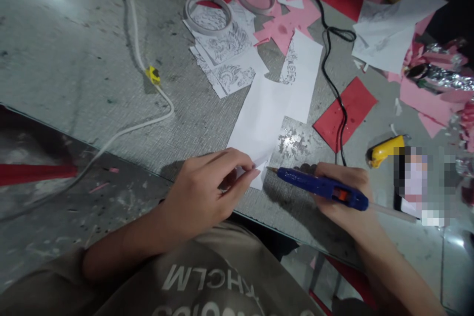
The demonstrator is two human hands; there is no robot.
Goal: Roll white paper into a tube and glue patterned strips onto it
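My left hand (213, 185) pinches the near edge of a white sheet of paper (255, 118) between thumb and forefinger. That sheet lies on the table, its near end partly hidden by my fingers. In my right hand (342, 182) is a blue glue gun (307, 182), with a pale glue stick (394, 212) poking out of its back. The gun's metal tip points left, close to my left fingertips and just above the paper. A black cord (333, 84) runs down the table toward my right hand.
Printed paper sheets (233, 74), a tape roll (208, 14) and pink scraps (289, 24) lie beyond. To the right are a red paper piece (346, 113), a yellow cutter (387, 150) and a blurred-out patch. A white cable (137, 44) crosses the left side.
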